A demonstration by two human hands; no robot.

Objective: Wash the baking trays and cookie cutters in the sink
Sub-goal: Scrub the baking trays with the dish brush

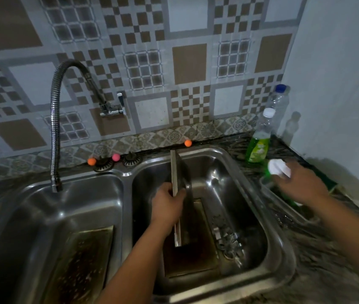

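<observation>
The left hand (167, 201) clenches its grip on a baking tray (176, 172) held on edge in the right sink basin (224, 172), above another tray (196, 255) and cookie cutters (226, 238). The right hand (299, 183) grasps a white sponge (278, 167) over the counter (327, 260).

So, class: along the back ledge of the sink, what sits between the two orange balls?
In the head view, between the orange balls sit a pink ball and two drain strainers.
</observation>
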